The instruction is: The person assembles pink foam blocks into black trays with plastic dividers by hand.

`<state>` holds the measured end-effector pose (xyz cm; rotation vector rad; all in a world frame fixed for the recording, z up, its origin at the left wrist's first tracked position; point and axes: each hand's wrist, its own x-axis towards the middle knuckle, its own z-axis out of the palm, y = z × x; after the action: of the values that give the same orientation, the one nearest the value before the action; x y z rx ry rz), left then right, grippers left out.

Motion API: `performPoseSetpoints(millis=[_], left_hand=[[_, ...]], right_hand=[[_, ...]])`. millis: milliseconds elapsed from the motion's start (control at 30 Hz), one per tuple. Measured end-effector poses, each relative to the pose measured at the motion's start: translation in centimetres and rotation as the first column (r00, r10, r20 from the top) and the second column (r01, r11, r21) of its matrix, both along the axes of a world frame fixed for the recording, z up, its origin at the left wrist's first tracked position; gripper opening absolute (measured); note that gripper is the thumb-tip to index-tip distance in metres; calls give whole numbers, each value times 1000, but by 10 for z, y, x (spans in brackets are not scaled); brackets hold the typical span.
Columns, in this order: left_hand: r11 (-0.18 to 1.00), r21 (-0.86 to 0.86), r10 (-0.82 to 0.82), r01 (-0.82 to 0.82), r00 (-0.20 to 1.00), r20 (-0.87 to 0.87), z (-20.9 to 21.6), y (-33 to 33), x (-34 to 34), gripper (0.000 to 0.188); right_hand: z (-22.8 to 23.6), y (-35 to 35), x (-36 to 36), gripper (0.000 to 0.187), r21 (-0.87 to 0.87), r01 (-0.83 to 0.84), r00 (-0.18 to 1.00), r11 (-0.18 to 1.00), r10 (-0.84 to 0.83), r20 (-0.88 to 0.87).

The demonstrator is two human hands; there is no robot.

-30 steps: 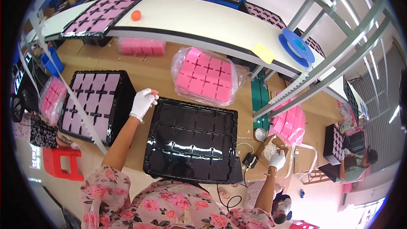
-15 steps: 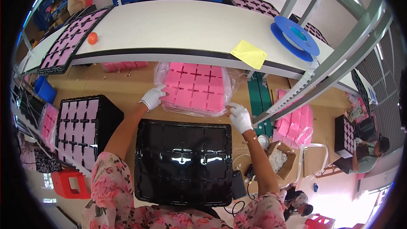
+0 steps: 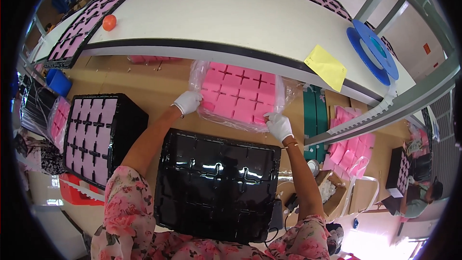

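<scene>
Nearest to us, at the lower centre of the frame, the black tray (image 3: 216, 197) shows no pads, so we judge it not yet filled. At the left, the second tray (image 3: 137, 120) already carries lilac pads (image 3: 105, 106). Farther, just above the centre, the pink foam (image 3: 231, 84) lies with plastic wrap (image 3: 197, 74) around it. Our left hand (image 3: 187, 102) and right hand (image 3: 279, 126) touch its edges, fingers bent; whether they grip, we cannot tell.
</scene>
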<state>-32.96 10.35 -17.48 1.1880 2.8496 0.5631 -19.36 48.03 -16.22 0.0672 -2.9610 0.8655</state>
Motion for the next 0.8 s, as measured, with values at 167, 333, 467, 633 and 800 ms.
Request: performPoseSetpoints(millis=[167,333,467,633,800], left_hand=[[972,30,227,-234,961,155,29,18,2,19],[920,180,345,-349,937,51,60,20,-2,21],[931,227,291,-286,957,12,82,15,-12,20],[865,343,308,-365,928,210,116,22,9,20],[852,449,283,-268,958,34,128,6,56,18]], right_hand=[[2,7,-11,17,-66,98,995,993,-98,4],[30,1,-15,14,-287,177,978,941,-200,-53],[56,-3,-17,9,-388,206,950,898,-279,-142],[97,-15,-1,8,-272,222,896,936,-306,-322],[121,-38,39,8,-40,185,776,982,-171,-607]])
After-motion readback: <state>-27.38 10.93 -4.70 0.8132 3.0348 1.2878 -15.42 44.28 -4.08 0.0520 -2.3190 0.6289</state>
